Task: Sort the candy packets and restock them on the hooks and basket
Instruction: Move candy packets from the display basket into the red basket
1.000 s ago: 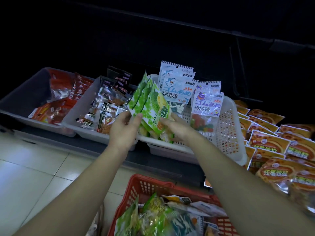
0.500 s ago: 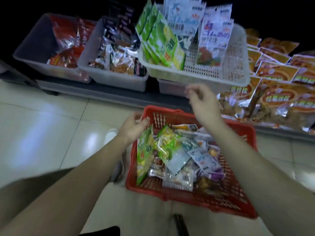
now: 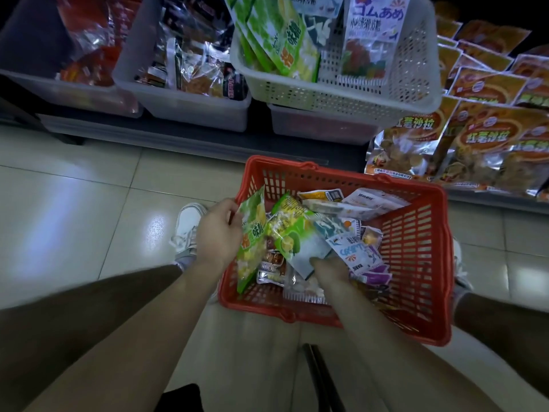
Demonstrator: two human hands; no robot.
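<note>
A red shopping basket (image 3: 416,251) on the tiled floor holds several mixed candy packets. My left hand (image 3: 218,233) grips a green candy packet (image 3: 252,236) that stands on edge against the basket's left wall. My right hand (image 3: 329,270) reaches into the pile and pinches the lower edge of a green and white packet (image 3: 300,242); its fingertips are hidden under it. On the shelf above, a white perforated basket (image 3: 341,93) holds upright green packets (image 3: 282,40) on its left and blue-and-white packets (image 3: 374,31) on its right.
Two grey bins (image 3: 184,102) of dark and red snack packs stand left of the white basket. Orange foil bags (image 3: 487,135) lie in rows on the shelf at the right. My white shoe (image 3: 187,224) is beside the red basket's left wall.
Both hands left the green packets in the white basket and dropped to the red basket. The left hand took hold of a green packet; the right hand dug into the pile.
</note>
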